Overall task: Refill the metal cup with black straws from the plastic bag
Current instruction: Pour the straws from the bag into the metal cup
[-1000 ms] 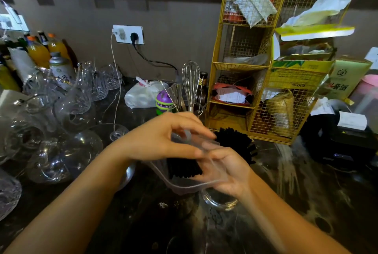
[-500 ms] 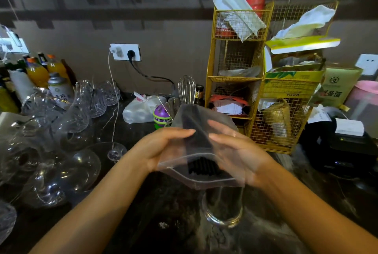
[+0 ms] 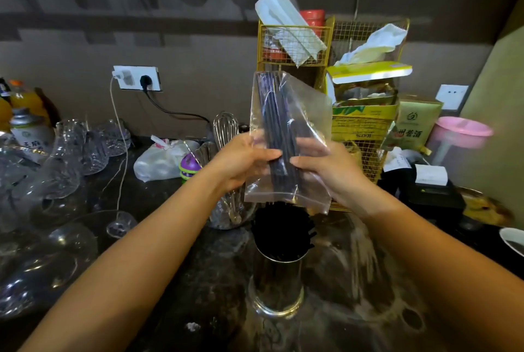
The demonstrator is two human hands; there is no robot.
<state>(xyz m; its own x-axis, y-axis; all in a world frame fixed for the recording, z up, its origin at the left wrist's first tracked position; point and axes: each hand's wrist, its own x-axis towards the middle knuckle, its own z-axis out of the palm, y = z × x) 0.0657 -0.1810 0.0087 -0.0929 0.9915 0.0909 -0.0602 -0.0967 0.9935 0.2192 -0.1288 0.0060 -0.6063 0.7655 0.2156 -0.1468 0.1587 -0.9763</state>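
Observation:
A clear plastic bag [image 3: 303,113] is held upright, mouth down, over the metal cup [image 3: 276,280] on the dark counter. A bundle of black straws [image 3: 276,136] shows through the bag. My left hand [image 3: 241,160] pinches the bag's left side and my right hand [image 3: 326,166] grips its right side, both pressing on the straws through the plastic. Black straws [image 3: 280,231] stand fanned out in the cup, right under the bag's open lower edge.
Clear glassware [image 3: 56,170] crowds the counter at the left. A whisk [image 3: 225,127] and a utensil holder [image 3: 229,210] stand behind the cup. A yellow wire rack [image 3: 365,136] rises at the back right, a black receipt printer [image 3: 431,190] and a pink jug [image 3: 459,139] beyond it.
The bag was lying across the cup's top a second ago. Both hands have lifted it and turned it upright above the cup. Many straws now stand in the cup below it.

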